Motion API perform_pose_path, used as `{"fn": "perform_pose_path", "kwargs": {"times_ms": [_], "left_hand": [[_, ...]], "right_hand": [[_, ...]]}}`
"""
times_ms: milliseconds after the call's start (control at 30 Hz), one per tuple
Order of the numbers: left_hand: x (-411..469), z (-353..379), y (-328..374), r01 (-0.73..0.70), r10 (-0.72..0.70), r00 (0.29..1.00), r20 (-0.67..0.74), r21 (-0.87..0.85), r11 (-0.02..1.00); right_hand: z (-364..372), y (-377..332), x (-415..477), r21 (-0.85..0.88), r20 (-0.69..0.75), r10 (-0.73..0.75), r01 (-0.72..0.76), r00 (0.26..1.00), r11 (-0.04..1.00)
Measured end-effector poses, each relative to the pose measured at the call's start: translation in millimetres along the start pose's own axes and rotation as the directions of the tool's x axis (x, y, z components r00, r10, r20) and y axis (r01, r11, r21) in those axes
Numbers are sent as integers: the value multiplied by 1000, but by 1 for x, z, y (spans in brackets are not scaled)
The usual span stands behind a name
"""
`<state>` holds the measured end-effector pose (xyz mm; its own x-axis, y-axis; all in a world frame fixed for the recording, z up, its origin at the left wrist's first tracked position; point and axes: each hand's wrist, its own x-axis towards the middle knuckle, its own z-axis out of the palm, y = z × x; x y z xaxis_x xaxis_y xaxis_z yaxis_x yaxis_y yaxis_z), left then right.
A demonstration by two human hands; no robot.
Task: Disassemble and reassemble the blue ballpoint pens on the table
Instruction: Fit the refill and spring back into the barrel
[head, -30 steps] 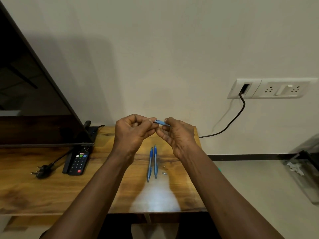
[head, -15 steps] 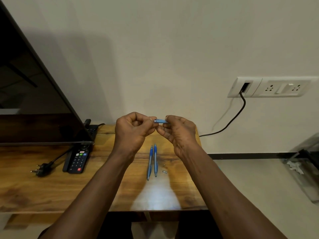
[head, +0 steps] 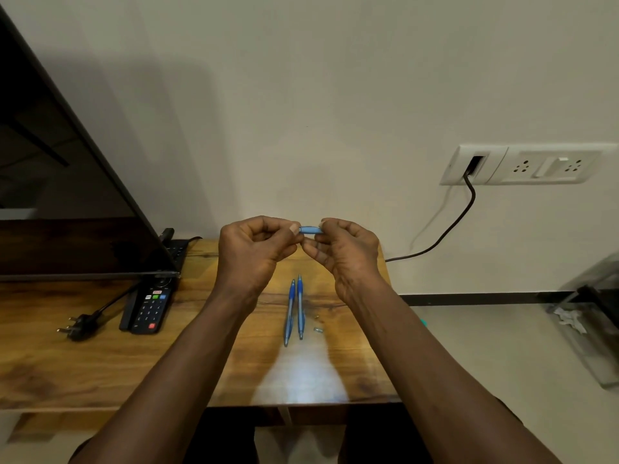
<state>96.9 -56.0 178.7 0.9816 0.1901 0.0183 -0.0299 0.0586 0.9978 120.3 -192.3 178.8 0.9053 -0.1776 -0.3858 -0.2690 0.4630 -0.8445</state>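
A blue pen is held level in the air above the wooden table. My left hand pinches its left end and my right hand pinches its right end; only a short blue stretch shows between the fingers. Below the hands, two whole blue pens lie side by side on the table, pointing away from me. Just right of them lie two tiny loose pen parts.
A TV screen stands at the left. In front of it lie a black remote and a loose black plug. A cable runs from the wall socket to the table's far right corner.
Both hands have risen slightly with the pen, and the pen has levelled out from a slight tilt. The pens and small parts on the table have not moved.
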Motion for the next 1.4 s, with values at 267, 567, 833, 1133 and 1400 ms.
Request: {"fn": "perform_pose_path", "kwargs": {"times_ms": [267, 567, 833, 1133, 1400], "left_hand": [[0, 2, 0, -43, 44, 997, 57, -8, 999], [2, 1, -6, -91, 87, 995, 48, 103, 990], [2, 1, -9, -172, 158, 985, 76, 238, 956], [-7, 12, -2, -113, 64, 987, 148, 352, 929], [-22, 22, -14, 143, -213, 953, 214, 300, 943]], "right_hand": [[0, 2, -2, 133, 25, 142, -144, 990, 981], [-7, 4, 1, -43, 38, 239, -238, 970, 970], [-15, 3, 7, -199, 82, 290, -269, 953, 942], [-29, -7, 7, -111, 50, 222, -216, 974, 970], [-56, 2, 10, -403, 171, 71, 4, 983, 915]]}}
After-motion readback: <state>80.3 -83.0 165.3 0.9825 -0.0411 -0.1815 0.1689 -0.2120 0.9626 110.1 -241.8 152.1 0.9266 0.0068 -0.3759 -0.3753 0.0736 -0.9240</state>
